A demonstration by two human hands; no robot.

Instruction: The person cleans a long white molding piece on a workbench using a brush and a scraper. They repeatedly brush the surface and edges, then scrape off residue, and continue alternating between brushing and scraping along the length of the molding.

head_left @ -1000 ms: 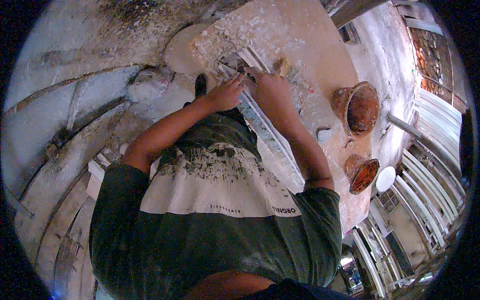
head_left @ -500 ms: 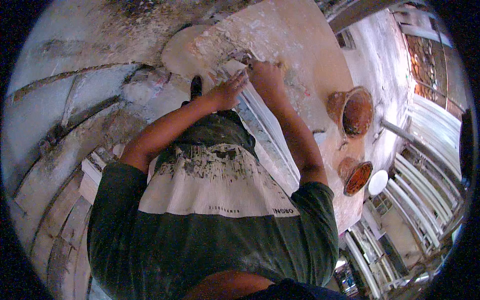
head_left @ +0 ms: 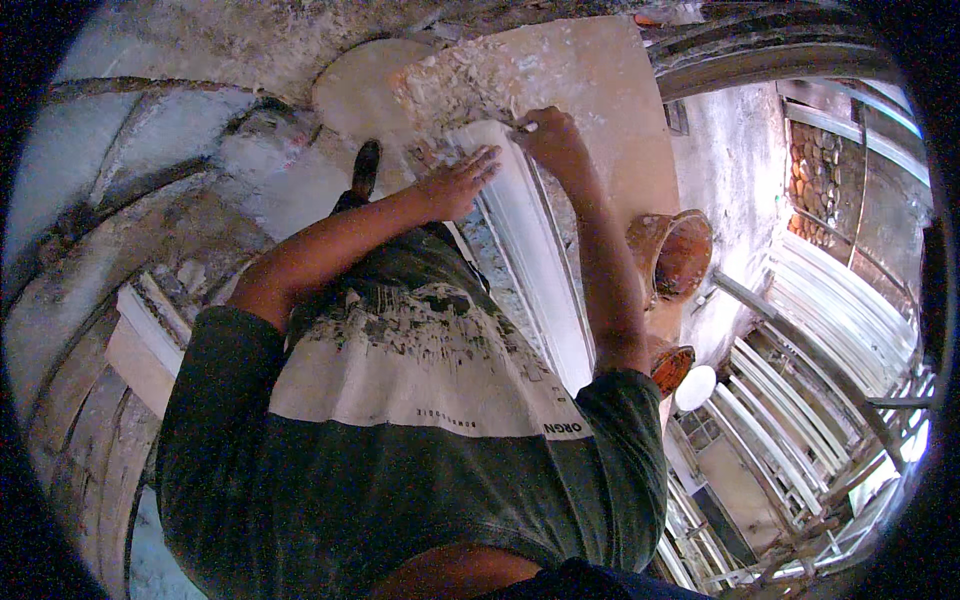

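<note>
A long white moulding, grooved along its length, lies on a worktop and runs from the far middle toward my right side. My left hand lies on its left edge close to the far end, fingers stretched out. Just past the right corner of that far end, my right hand is closed. A small pale bit shows at its fingertips, too small to name. White scraps and crumbs are heaped on the worktop beyond the moulding.
The pale brown worktop carries two stained tubs, one larger and one smaller, right of my right arm. A white round disc is beside them. Long white strips are stacked at right. Another white moulding piece lies at left.
My right hand has moved off the moulding's far end to the right, baring more of its white face. The left hand stays on the left edge. The whole view has shifted slightly.
</note>
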